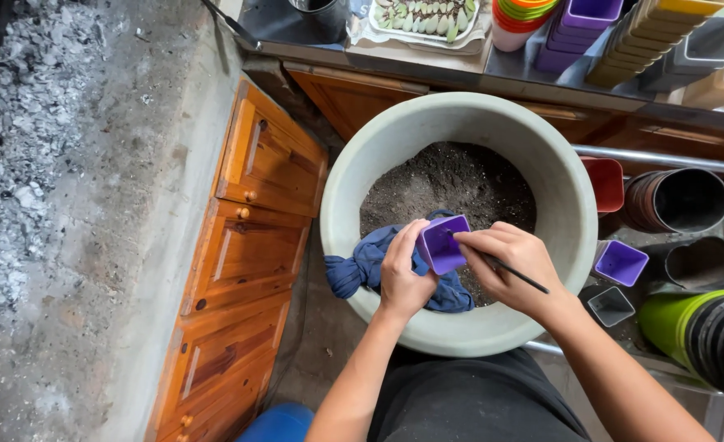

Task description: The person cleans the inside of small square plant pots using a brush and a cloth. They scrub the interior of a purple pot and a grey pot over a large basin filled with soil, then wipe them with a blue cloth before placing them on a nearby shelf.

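My two arms are bare from the elbow down to the fingers; I wear no sleeves, no gloves, no watch and no ring that I can see. My left hand [400, 278] and my right hand [509, 266] both have short nails. Below them I see my dark clothing [468, 401], black or very dark grey, plain and smooth, without a print. It covers my lap. Whether it is trousers or an apron, I cannot tell.
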